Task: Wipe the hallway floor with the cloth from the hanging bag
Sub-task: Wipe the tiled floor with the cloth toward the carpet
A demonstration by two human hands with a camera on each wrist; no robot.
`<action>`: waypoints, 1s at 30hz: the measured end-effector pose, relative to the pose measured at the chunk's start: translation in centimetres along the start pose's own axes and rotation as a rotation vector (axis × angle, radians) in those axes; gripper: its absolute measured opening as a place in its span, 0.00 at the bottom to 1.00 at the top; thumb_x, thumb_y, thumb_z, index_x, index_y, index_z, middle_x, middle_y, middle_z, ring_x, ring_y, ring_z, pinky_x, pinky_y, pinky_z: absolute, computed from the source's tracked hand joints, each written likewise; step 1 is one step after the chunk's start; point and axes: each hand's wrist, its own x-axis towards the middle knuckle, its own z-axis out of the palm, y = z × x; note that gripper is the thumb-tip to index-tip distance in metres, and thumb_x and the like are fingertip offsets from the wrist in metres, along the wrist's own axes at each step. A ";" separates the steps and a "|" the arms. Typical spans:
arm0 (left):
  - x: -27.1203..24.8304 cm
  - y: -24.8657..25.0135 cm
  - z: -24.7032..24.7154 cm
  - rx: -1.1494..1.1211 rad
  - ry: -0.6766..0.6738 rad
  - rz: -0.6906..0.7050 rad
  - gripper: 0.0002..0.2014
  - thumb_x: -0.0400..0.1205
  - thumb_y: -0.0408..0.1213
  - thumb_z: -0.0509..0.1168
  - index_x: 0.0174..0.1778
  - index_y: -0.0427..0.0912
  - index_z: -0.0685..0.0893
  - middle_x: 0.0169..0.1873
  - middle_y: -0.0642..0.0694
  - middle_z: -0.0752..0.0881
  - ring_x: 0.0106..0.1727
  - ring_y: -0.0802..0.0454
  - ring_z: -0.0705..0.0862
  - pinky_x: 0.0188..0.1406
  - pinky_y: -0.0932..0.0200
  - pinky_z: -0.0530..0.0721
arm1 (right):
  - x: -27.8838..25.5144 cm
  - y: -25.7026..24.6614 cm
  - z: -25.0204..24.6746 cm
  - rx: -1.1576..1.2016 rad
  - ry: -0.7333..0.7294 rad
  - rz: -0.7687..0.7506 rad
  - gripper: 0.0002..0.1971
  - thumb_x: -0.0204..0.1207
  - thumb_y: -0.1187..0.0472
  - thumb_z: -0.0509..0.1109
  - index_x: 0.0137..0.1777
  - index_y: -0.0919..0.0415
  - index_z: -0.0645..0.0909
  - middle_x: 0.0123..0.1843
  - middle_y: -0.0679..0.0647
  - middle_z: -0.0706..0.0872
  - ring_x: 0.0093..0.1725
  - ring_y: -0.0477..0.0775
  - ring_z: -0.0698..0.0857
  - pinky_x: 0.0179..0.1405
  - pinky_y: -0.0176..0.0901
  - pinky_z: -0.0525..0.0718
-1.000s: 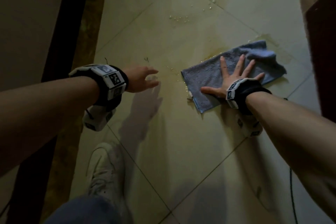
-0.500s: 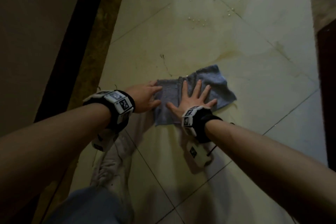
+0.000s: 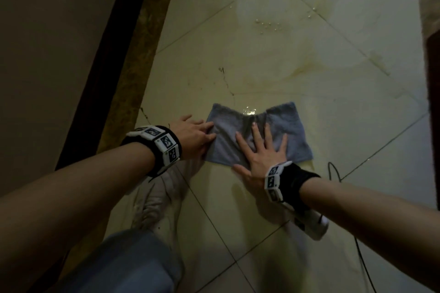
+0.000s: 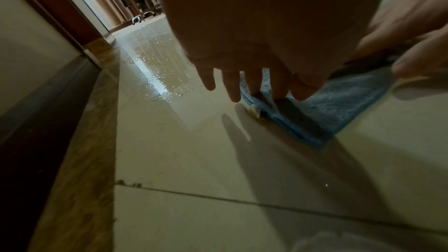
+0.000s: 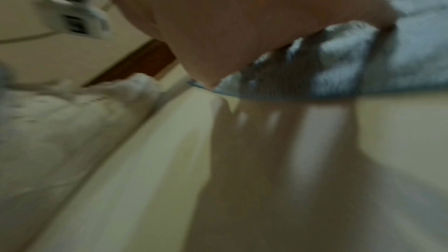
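Observation:
A grey-blue cloth point(image 3: 295, 133) lies flat on the pale tiled hallway floor point(image 3: 309, 66). My right hand point(image 3: 260, 150) presses on it with fingers spread straight, thumb on the tile at the cloth's near edge. My left hand point(image 3: 195, 135) rests its straight fingers on the cloth's left edge. From the left wrist, its fingertips point(image 4: 257, 91) touch the folded blue cloth point(image 4: 339, 106). The right wrist view is blurred; the cloth point(image 5: 400, 55) shows under the palm.
Water drops and a wet patch point(image 3: 266, 24) lie on the tiles farther ahead. A dark baseboard and wall point(image 3: 95, 78) run along the left. My white shoe point(image 3: 157, 204) stands just behind the left hand. A black cable point(image 3: 333, 171) trails at the right.
My right hand has slid the cloth leftward and nearer, toward the left wall. The left hand, which hovered apart a second ago, now rests on the cloth's left edge.

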 end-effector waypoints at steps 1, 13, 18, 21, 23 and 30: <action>-0.3 -0.5 0.1 0.016 -0.007 0.005 0.24 0.88 0.55 0.49 0.82 0.58 0.66 0.85 0.49 0.59 0.82 0.46 0.64 0.83 0.40 0.56 | -0.5 -0.8 -0.1 0.005 -0.017 -0.006 0.42 0.77 0.24 0.45 0.83 0.35 0.28 0.86 0.58 0.25 0.83 0.69 0.27 0.73 0.86 0.37; -0.7 -2.5 1.6 0.019 0.165 -0.152 0.18 0.84 0.55 0.55 0.56 0.47 0.83 0.57 0.45 0.86 0.59 0.45 0.83 0.69 0.48 0.74 | -0.9 -1.7 0.8 -0.097 -0.030 -0.118 0.43 0.68 0.22 0.29 0.83 0.35 0.29 0.84 0.56 0.22 0.77 0.68 0.18 0.69 0.88 0.29; 2.1 -0.7 2.0 -0.186 0.000 -0.103 0.46 0.79 0.64 0.62 0.87 0.51 0.46 0.86 0.36 0.50 0.85 0.40 0.57 0.78 0.43 0.69 | 0.9 -1.0 0.6 -0.063 -0.032 -0.075 0.38 0.80 0.27 0.43 0.81 0.33 0.25 0.83 0.52 0.19 0.79 0.67 0.18 0.68 0.85 0.24; 3.5 -1.7 1.9 -0.217 -0.049 -0.146 0.50 0.80 0.65 0.61 0.85 0.54 0.32 0.85 0.39 0.34 0.87 0.41 0.42 0.83 0.42 0.57 | 2.7 0.0 -0.7 -0.055 0.006 -0.066 0.37 0.80 0.26 0.41 0.82 0.33 0.26 0.83 0.51 0.19 0.79 0.65 0.18 0.69 0.85 0.24; 4.2 -2.5 1.6 -0.220 -0.026 -0.167 0.48 0.82 0.63 0.60 0.85 0.56 0.32 0.85 0.40 0.33 0.87 0.42 0.40 0.84 0.42 0.53 | 3.8 0.6 -1.5 -0.059 0.023 -0.073 0.37 0.79 0.26 0.40 0.82 0.33 0.27 0.83 0.50 0.20 0.80 0.64 0.18 0.69 0.85 0.26; 7.2 -6.0 0.9 -0.233 0.011 -0.254 0.48 0.82 0.63 0.59 0.84 0.58 0.29 0.85 0.43 0.31 0.87 0.45 0.38 0.85 0.45 0.48 | 8.1 1.1 -4.4 -0.045 0.074 -0.081 0.38 0.77 0.24 0.38 0.82 0.32 0.26 0.84 0.48 0.21 0.80 0.63 0.18 0.70 0.84 0.27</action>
